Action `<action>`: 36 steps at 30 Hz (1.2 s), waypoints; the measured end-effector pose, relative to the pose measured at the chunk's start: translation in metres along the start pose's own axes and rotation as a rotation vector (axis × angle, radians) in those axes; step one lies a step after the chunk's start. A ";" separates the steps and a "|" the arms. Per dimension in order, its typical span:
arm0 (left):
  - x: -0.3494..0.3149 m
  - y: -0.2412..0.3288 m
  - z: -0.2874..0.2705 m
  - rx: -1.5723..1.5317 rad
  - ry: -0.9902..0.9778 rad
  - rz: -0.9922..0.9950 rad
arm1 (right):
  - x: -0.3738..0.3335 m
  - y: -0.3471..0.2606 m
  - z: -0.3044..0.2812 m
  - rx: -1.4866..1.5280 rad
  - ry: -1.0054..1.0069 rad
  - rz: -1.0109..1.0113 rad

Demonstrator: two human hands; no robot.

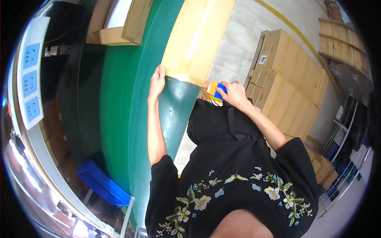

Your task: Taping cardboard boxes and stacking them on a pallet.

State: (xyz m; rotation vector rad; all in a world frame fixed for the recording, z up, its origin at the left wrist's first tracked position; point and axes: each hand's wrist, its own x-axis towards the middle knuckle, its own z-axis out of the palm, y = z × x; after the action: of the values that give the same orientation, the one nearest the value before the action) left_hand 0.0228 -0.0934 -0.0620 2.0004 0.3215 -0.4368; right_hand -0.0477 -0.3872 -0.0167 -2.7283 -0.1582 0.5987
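A long tan cardboard piece lies on the green work surface, its near edge toward me. My left hand grips its near left corner, fingers closed at the edge with the thumb on top. At the near right corner, my right hand is wrapped round a blue and orange tape dispenser. The dispenser's front end is at the cardboard's corner; whether tape is stuck there is too small to tell.
An open carton stands at the far left of the surface. Stacked cardboard boxes stand on the floor to my right. A white socket strip and a blue bin are on my left. Wooden pallets stand far right.
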 end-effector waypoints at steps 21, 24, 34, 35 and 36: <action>0.014 0.048 0.124 -0.647 0.878 -0.032 | 0.107 0.114 -0.173 0.244 -0.325 0.286; 0.024 0.028 0.116 -0.706 0.980 0.095 | 0.166 0.154 -0.206 0.648 -0.346 0.154; -0.065 0.020 0.150 -1.595 1.266 -0.619 | 0.420 0.145 -0.207 1.707 -0.438 0.120; -0.038 0.033 0.149 -1.607 1.223 -0.600 | 0.450 0.159 -0.211 1.798 -0.708 -0.084; -0.015 0.044 0.144 -1.452 1.072 -0.570 | 0.465 0.172 -0.209 1.863 -0.984 -0.294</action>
State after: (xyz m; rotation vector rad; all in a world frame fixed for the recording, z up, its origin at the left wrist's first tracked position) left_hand 0.0030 -0.2419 -0.0801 0.4864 1.3938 0.5203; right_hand 0.4675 -0.5283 -0.0787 -0.5192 -0.1081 1.0915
